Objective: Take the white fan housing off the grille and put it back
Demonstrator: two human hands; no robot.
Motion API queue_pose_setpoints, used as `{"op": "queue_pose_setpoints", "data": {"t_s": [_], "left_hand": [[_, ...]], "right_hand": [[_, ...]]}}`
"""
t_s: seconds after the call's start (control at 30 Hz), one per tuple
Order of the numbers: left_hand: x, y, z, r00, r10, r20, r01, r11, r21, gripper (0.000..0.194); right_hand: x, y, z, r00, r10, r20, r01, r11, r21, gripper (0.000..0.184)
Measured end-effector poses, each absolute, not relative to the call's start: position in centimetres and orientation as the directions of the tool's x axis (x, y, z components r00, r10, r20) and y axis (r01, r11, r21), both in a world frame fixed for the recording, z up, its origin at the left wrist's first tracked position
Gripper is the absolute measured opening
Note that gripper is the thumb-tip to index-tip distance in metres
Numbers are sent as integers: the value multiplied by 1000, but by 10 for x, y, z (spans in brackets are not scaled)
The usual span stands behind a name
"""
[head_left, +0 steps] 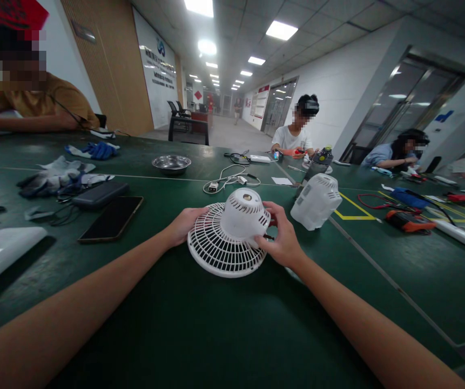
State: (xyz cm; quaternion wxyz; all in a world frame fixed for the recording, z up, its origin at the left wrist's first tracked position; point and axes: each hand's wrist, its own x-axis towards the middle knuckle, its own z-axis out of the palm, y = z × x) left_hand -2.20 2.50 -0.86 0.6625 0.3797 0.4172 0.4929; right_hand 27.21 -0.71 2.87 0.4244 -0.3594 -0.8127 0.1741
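Note:
In the head view, a white round fan grille with slotted bars is held just in front of me, tilted, over the green table. A white vented motor housing sits at its centre. My left hand grips the grille's left rim, its fingertips partly hidden beneath. On the other side my right hand is closed around the motor housing, thumb in front and fingers behind. Just right of that hand stands a white vented plastic part.
A phone, a dark power bank and gloves lie to the left. Farther back are a metal bowl and a white cable. An orange multimeter lies right. Other people sit around the table.

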Motion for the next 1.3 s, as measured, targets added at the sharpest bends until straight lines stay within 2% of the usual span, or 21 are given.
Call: {"op": "queue_pose_setpoints", "data": {"t_s": [0.17,0.27,0.33,0.4,0.5,0.57,0.67,0.9,1.3], "left_hand": [[-21,25,-8,154,973,-174,-279,212,937,19],[-20,23,-6,66,990,-124,-107,130,986,29],[-18,20,-1,-28,1000,-1,101,4,995,40],[-16,14,8,-48,982,181,295,-159,942,51],[-10,1,24,154,916,370,363,-401,841,54],[-4,-6,33,287,885,366,343,-452,824,57],[1,-11,40,328,869,371,426,-486,763,61],[2,-7,39,461,815,350,620,-579,530,65],[1,-9,39,471,814,339,597,-578,556,65]], "right_hand": [[275,-5,27,-405,745,530,436,667,-604,81],[274,-6,28,-430,761,486,437,646,-625,85],[273,-8,29,-429,779,457,446,623,-643,88],[271,-9,30,-415,795,442,450,602,-660,89],[271,-9,30,-408,801,439,435,593,-677,87],[272,-8,30,-409,797,445,425,598,-679,86],[275,-7,32,-438,776,455,403,621,-672,87],[279,-10,39,-530,712,460,327,672,-664,88],[281,-10,41,-538,716,445,327,664,-672,85]]}}
